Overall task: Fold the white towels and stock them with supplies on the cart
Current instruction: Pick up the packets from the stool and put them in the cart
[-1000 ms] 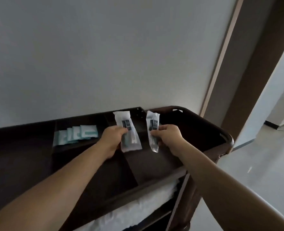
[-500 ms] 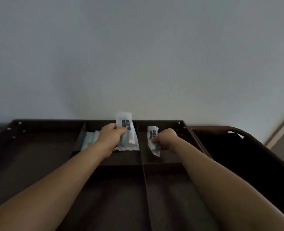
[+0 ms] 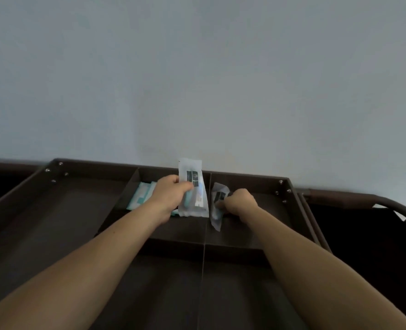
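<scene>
My left hand grips a clear plastic supply packet with a dark label, held upright over the divider at the back of the dark brown cart tray. My right hand pinches a second, smaller packet low inside the back right compartment. Several white and teal sachets lie in the back middle compartment, partly hidden by my left hand. No towel is in view.
The tray is split by dividers into several compartments; the near ones hold nothing visible. A plain wall rises right behind the cart. The cart's curved handle and dark bag lie to the right.
The view swung left and down from the doorway onto the tray. Both hands reached toward the back compartments, and my right hand lowered its packet into the back right one.
</scene>
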{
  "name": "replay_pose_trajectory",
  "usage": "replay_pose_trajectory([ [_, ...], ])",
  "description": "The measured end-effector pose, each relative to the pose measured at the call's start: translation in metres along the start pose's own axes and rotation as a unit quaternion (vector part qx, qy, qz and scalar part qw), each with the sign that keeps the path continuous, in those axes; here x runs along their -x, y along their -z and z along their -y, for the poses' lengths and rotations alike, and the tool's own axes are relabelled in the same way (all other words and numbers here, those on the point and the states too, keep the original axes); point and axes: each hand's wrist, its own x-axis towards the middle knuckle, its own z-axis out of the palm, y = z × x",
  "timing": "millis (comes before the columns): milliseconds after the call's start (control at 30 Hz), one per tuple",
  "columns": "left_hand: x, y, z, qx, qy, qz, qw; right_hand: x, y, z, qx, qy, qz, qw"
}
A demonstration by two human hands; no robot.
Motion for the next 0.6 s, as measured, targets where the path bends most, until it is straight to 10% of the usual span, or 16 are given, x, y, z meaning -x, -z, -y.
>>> replay_pose_trajectory([
  [600, -0.007, -0.064, -0.029, 0.030, -0.004, 0.076, 0.997, 0.044, 0.060, 0.000, -0.205, 0.104, 0.066, 0.971],
])
